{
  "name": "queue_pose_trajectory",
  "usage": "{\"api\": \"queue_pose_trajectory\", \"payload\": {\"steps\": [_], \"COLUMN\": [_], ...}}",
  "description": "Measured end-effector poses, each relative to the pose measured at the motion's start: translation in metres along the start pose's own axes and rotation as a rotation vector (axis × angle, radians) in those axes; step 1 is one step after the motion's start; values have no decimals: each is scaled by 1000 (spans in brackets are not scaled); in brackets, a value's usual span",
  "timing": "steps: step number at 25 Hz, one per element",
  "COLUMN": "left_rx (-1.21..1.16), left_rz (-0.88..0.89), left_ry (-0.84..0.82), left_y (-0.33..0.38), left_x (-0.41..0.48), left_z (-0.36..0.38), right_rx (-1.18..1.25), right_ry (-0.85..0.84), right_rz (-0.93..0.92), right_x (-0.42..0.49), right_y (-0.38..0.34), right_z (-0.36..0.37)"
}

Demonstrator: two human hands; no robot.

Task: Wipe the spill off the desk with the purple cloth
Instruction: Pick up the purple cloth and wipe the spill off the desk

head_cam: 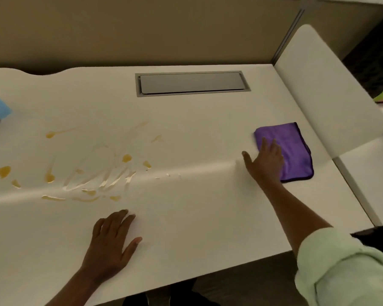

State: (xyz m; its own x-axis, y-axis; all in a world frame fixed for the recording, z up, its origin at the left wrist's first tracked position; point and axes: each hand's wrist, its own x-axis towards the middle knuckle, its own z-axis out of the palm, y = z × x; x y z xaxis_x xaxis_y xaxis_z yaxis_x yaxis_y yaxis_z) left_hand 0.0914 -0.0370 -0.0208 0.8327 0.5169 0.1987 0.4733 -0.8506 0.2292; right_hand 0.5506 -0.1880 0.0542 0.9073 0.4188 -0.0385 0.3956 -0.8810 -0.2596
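At right of frame, our right hand (266,162) lies spread on the purple cloth (293,151); our left hand (111,239) rests flat on the desk (197,217), holding nothing.

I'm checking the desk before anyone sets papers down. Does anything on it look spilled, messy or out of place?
Yes. An orange-yellow spill covers the left half of the desk: separate drops plus pale smeared streaks. The purple cloth lies folded at the right, away from the spill, with the right hand resting on its edge.

We record one head-worn view, angled forward and down over the desk (186,133), close above both hands; edges appear blurred.
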Motion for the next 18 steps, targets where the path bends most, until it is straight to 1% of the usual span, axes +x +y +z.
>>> {"api": "queue_pose_trajectory", "payload": {"steps": [2,3,7,10,13,18], "left_rx": [12,22,47,41,37,20], "left_rz": [0,-3,-17,-20,-33,-44], "left_ry": [-11,-16,-32,-28,-20,-5], "left_y": [2,3,3,3,3,4], "left_x": [1,1,1,1,1,0], "left_z": [0,0,0,0,-2,-3], "right_rx": [-57,-75,-203,-153,-20,64], "right_ry": [-55,-76,-15,-9,-28,-137], "right_rz": [135,170,148,144,74,-235], "right_x": [27,34,48,45,13,-78], "right_y": [28,37,48,31,-8,-82], "right_z": [-4,-2,3,1,10,35]}}
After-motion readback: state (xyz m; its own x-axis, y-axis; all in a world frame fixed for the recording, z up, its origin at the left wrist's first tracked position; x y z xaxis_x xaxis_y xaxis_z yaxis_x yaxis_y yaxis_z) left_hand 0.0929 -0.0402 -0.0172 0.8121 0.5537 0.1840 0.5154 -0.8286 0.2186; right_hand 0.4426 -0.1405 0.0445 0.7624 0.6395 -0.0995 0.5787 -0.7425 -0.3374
